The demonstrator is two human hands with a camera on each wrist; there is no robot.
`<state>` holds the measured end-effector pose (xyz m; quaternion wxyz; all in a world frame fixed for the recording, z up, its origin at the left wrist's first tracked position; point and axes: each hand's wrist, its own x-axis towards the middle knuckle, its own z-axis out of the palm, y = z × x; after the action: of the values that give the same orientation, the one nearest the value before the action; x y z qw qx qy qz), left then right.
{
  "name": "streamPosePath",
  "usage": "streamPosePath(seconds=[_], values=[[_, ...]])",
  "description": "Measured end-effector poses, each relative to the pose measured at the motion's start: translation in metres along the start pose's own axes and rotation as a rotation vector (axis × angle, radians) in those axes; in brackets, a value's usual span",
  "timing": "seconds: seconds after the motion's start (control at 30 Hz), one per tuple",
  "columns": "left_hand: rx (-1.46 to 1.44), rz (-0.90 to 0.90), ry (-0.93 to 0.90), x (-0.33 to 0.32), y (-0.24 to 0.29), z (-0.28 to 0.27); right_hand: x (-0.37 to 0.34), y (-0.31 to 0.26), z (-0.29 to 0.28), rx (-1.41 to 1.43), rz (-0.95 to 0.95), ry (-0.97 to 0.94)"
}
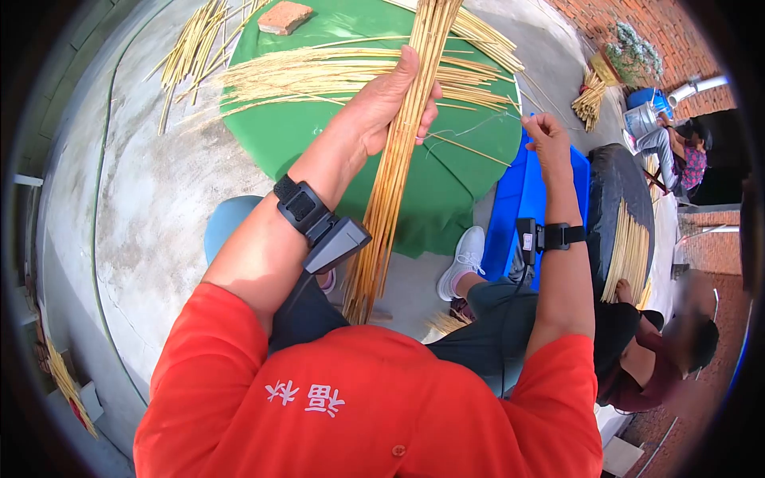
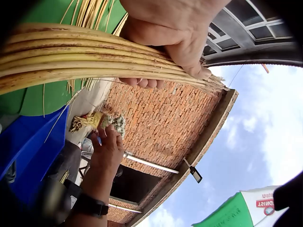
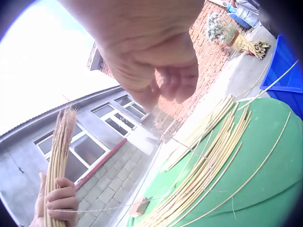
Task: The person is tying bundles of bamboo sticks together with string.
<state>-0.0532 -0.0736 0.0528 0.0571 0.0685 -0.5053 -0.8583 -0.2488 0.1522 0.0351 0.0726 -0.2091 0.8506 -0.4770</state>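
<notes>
Over the green cloth (image 1: 271, 143) the left hand (image 1: 384, 103) grips a stalk bundle (image 1: 406, 135), while by the cloth's edge the right hand (image 1: 548, 142) pinches thin cord (image 3: 97, 210) (likely to keep it stretched).

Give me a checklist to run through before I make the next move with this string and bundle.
1. Bundle of stalks held: ok, the left hand grips around it.
2. String in the right hand: ok, it runs up to that hand, which appears to pinch it.
3. String pulled tight: not ok, it curves slackly between the hands.
4. String wrapped fully around the bundle: cannot tell, the hand and stalks hide part of it.
5. Brick away from the bundle: ok, it sits near the far edge of the green cloth.
</notes>
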Motion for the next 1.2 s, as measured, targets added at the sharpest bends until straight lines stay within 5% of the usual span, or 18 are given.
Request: streamPosePath(seconds=[0.17,0.33,0.6,0.9,1.2], values=[[-0.072,-0.018,-0.161,0.007,-0.013,0.028,-0.064,-0.061,-0.022,0.287,-0.187,0.043],[-0.081,-0.051,-0.285,0.007,-0.024,0.048,-0.116,-0.096,-0.012,0.464,-0.02,-0.119],[-0.107,-0.096,-0.257,0.017,-0.041,0.066,-0.095,-0.063,-0.009,0.521,-0.12,-0.086],[-0.092,-0.127,-0.257,0.03,-0.062,0.094,-0.103,-0.057,-0.026,0.697,0.022,0.03],[-0.005,-0.161,-0.279,0.03,-0.075,0.109,-0.103,-0.047,-0.03,0.644,-0.033,0.091]])
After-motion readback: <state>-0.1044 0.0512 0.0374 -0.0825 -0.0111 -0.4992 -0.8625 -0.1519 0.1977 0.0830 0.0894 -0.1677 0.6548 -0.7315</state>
